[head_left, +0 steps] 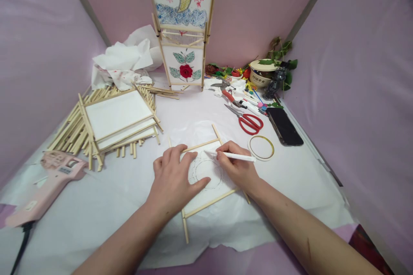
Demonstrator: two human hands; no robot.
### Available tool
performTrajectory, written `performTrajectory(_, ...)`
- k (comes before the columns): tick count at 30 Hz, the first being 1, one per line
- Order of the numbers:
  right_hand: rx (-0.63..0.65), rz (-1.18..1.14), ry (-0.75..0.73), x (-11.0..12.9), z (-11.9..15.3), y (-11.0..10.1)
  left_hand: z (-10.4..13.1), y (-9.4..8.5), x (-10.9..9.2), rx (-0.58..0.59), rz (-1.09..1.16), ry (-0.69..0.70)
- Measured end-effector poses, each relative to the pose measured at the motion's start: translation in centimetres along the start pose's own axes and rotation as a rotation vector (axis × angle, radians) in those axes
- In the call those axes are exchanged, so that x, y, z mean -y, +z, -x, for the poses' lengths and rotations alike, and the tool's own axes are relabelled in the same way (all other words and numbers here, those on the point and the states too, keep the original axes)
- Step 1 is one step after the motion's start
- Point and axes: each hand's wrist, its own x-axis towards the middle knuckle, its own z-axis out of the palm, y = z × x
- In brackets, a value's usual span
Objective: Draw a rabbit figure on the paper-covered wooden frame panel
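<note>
White-covered worktop (290, 189) between pink walls. At left, pink glue gun (48, 180), stacked paper frames (112, 122). Centre: small stick-framed paper panel (206, 180) with faint pencilled circle, left hand (174, 180) pressed flat on it, fingers released; right hand (237, 167) grasping white pen (230, 155). Red scissors (247, 121) beyond.
</note>
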Motion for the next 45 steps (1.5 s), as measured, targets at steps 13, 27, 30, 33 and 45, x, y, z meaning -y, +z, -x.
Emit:
performTrajectory(13,-0.030,0.010,-0.011,0.06,0.02,-0.04,-0.09,-0.06,-0.06,0.011,0.001,-0.013)
performTrajectory(27,0.025,0.045,-0.080,-0.22,-0.05,0.18,-0.02,0.02,-0.09,0.004,-0.010,-0.028)
performTrajectory(30,-0.010,0.043,-0.054,-0.12,-0.05,0.08,-0.03,0.04,-0.07,0.001,-0.008,-0.027)
performTrajectory(33,-0.050,0.022,-0.024,0.00,0.00,-0.01,0.01,0.04,-0.04,0.006,-0.014,-0.028)
performTrajectory(45,-0.082,0.054,-0.040,-0.02,0.04,-0.10,-0.03,0.01,-0.08,0.008,-0.021,-0.029)
